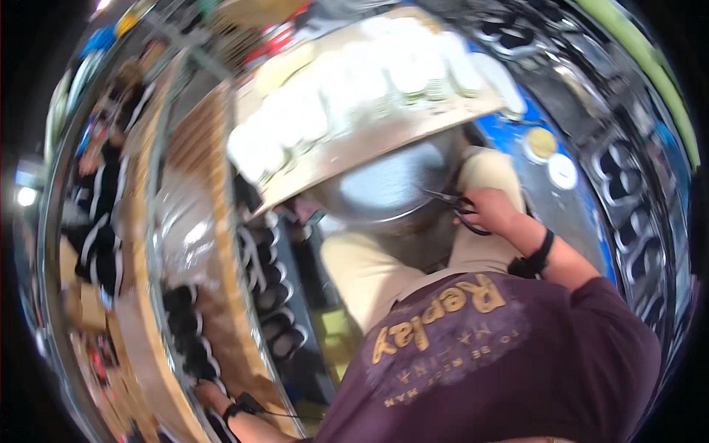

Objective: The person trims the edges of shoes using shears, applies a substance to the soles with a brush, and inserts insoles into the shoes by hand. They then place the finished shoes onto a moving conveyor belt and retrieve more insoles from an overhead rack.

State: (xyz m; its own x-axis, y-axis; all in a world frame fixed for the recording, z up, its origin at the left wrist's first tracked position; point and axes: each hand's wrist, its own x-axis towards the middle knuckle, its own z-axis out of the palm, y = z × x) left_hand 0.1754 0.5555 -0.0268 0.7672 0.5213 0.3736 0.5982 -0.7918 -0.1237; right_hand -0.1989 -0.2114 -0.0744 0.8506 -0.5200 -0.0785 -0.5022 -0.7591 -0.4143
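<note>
My right hand (493, 210) is closed round the dark handles of a pair of scissors (464, 210). Their blades point left, over the rim of a round metal basin (391, 181) in front of my knees. Down at the lower left my left hand (212, 396) reaches to the near end of a row of black shoe-like pieces with white edges (193, 332). It is at or against the nearest piece; blur hides whether the fingers grip it. Beyond the basin, a tilted board (347, 156) bears stacks of white sole-shaped pieces (362, 74).
Long wooden-edged racks (233, 273) run along my left. More black pieces (277, 295) lie between the rack and my leg. At right, a yellow-topped round container (540, 144) and a white round one (563, 171) stand near dark trays of black pieces (628, 184).
</note>
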